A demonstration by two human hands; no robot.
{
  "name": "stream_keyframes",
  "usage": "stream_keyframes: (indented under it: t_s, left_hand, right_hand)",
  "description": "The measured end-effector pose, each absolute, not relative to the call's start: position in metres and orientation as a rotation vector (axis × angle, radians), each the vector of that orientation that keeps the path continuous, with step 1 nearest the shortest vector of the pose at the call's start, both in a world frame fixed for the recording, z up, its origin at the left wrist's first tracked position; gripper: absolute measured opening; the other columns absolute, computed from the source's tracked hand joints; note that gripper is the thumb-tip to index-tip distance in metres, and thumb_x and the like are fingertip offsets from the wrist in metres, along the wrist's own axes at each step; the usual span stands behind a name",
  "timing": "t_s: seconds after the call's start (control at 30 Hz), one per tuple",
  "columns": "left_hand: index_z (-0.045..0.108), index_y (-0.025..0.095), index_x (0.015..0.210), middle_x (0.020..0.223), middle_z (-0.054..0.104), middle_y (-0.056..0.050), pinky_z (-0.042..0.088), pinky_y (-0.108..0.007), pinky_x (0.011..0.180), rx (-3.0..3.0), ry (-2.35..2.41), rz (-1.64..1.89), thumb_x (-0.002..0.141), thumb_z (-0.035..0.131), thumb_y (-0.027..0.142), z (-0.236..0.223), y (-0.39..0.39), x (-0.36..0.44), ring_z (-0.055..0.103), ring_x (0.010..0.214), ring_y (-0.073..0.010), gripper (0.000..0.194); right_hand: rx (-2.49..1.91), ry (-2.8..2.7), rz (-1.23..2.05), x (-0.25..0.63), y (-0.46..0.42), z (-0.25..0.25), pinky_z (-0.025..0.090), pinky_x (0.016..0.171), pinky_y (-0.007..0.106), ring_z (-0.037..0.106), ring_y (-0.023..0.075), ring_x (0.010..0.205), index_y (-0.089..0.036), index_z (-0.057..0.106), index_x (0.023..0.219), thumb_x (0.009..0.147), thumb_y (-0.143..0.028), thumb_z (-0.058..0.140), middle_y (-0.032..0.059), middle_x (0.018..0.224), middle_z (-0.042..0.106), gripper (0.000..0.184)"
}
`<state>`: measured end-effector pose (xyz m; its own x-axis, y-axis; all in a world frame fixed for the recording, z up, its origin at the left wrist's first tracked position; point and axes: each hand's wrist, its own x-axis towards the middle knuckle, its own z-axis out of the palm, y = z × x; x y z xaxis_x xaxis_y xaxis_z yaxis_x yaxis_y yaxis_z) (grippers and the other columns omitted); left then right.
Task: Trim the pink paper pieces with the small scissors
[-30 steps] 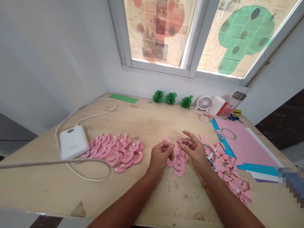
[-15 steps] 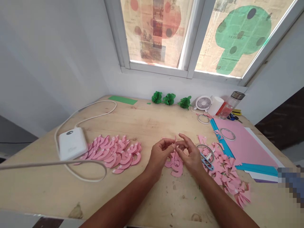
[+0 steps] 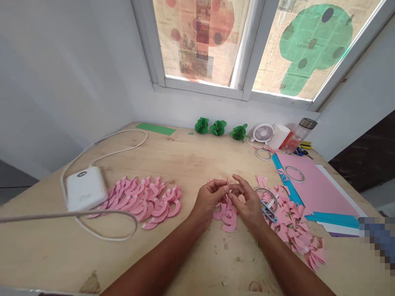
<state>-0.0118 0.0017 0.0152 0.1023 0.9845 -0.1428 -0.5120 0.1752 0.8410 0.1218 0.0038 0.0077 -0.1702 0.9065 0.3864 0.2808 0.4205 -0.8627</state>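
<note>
My left hand (image 3: 211, 201) and my right hand (image 3: 247, 201) meet at the fingertips above the middle of the table. Both are closed in a pinch on a small pink paper piece (image 3: 227, 181), seen nearly edge-on and mostly hidden by the fingers. Just below them lie several curved pink paper cutouts (image 3: 228, 222). A large overlapping row of similar curved pink cutouts (image 3: 159, 207) spreads to the left. Beside my right hand lie a grey-blue tool (image 3: 269, 213), its kind unclear, and a tape roll (image 3: 274, 197) on a heap of pink paper scraps (image 3: 300, 234).
A white power bank (image 3: 86, 189) with a looping cable (image 3: 105, 237) sits at left. Green paper figures (image 3: 218, 128), a small fan (image 3: 263, 134) and a glass bottle (image 3: 299, 135) line the back. Pink sheets (image 3: 317, 185) lie at right, with another tape roll (image 3: 294, 174).
The view has shifted slightly, so the things on the left appear a little further left. My hands keep almost the same pinch on the paper.
</note>
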Motion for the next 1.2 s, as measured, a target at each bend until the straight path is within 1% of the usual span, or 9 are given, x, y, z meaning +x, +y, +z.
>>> stream_keyframes:
  t_s: [0.17,0.3,0.47,0.7,0.9,1.0,1.1,1.2]
  left_hand:
    - [0.062,0.014,0.08,0.065,0.057,0.0,0.04,-0.022,0.054,0.641,0.738,1.217,0.063,0.072,0.027,0.0151,0.0007,-0.0157,0.051,0.055,-0.0079,0.024]
    - [0.063,0.013,0.081,0.064,0.058,0.0,0.038,-0.022,0.053,0.622,0.729,1.194,0.063,0.073,0.027,0.0172,0.0015,-0.0185,0.049,0.052,-0.0072,0.024]
    - [0.064,0.013,0.078,0.062,0.059,0.0,0.038,-0.022,0.053,0.6,0.744,1.192,0.06,0.074,0.027,0.0166,0.003,-0.02,0.049,0.051,-0.0073,0.025]
    - [0.065,0.012,0.078,0.057,0.056,0.0,0.036,-0.02,0.048,0.673,0.818,1.184,0.061,0.071,0.026,0.0186,0.0018,-0.0209,0.048,0.048,-0.0074,0.023]
    - [0.063,0.014,0.072,0.054,0.055,0.001,0.037,-0.02,0.048,0.778,0.926,1.231,0.061,0.068,0.024,0.0196,0.001,-0.0206,0.048,0.048,-0.0085,0.016]
    - [0.061,0.014,0.069,0.057,0.055,0.001,0.038,-0.02,0.047,0.804,0.979,1.277,0.06,0.066,0.022,0.0179,0.001,-0.0197,0.047,0.048,-0.0076,0.013]
    - [0.061,0.014,0.074,0.063,0.055,0.001,0.038,-0.019,0.048,0.808,1.019,1.347,0.059,0.064,0.018,0.0161,0.001,-0.0194,0.048,0.051,-0.0072,0.015]
    - [0.064,0.015,0.085,0.069,0.057,0.0,0.041,-0.02,0.05,0.811,1.049,1.36,0.06,0.063,0.017,0.0166,0.0004,-0.02,0.05,0.054,-0.0076,0.025]
  right_hand:
    - [-1.0,-1.563,0.991,0.1213,0.0054,0.0043,0.049,0.07,0.029,0.06,0.0139,0.071,-0.024,0.044,0.124,0.077,-0.023,0.058,0.005,0.094,0.066,0.048]
    - [-0.955,-1.495,1.108,0.1209,0.0059,0.0027,0.049,0.069,0.031,0.061,0.0148,0.072,-0.024,0.044,0.124,0.077,-0.025,0.059,0.0063,0.094,0.066,0.049]
    - [-0.95,-1.455,1.153,0.1202,0.0049,0.0042,0.049,0.067,0.03,0.061,0.0147,0.07,-0.023,0.045,0.123,0.077,-0.027,0.061,0.006,0.093,0.066,0.049]
    - [-0.976,-1.415,1.13,0.1197,0.0041,0.0062,0.047,0.07,0.028,0.062,0.0158,0.078,-0.021,0.047,0.122,0.078,-0.029,0.058,0.0053,0.087,0.068,0.046]
    - [-1.02,-1.377,1.146,0.1183,0.0033,0.0066,0.047,0.069,0.029,0.062,0.016,0.075,-0.021,0.047,0.12,0.077,-0.028,0.058,0.0047,0.085,0.068,0.045]
    - [-1.027,-1.35,1.182,0.1173,0.0023,0.0068,0.047,0.065,0.028,0.061,0.0154,0.07,-0.02,0.047,0.12,0.077,-0.027,0.058,0.004,0.082,0.068,0.046]
    - [-1.033,-1.346,1.205,0.1169,0.0013,0.0059,0.046,0.059,0.025,0.059,0.0136,0.064,-0.02,0.047,0.121,0.076,-0.027,0.058,0.0034,0.08,0.068,0.047]
    - [-1.037,-1.358,1.207,0.1166,0.0003,0.0038,0.044,0.056,0.023,0.056,0.0112,0.06,-0.02,0.047,0.121,0.077,-0.026,0.058,0.0024,0.079,0.067,0.046]
